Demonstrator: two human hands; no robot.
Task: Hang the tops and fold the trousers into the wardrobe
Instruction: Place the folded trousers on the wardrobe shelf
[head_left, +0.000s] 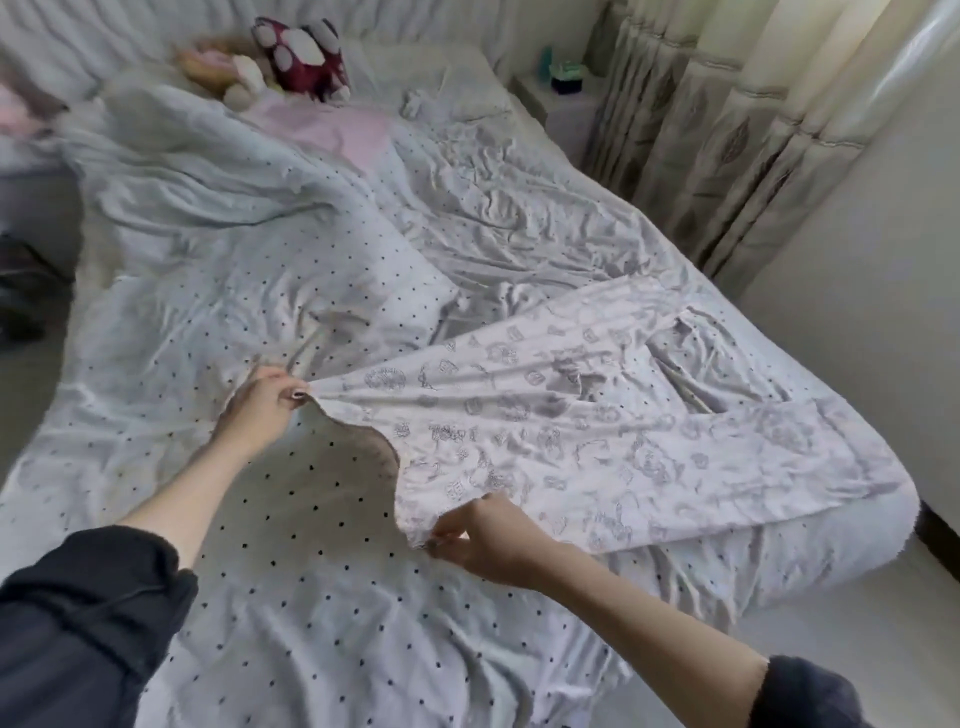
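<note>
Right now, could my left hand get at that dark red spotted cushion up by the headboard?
Probably not. The left hand grips the printed trousers near you, while the cushion sits at the bed's far end.

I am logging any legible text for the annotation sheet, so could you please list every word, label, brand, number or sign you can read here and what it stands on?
None can be read.
Printed trousers, pinched at the waist by the left hand and right hand: small doodle-like motifs, some perhaps lettering, too blurred to read.
Teal items on the bedside table: any labels too small to read.
</note>
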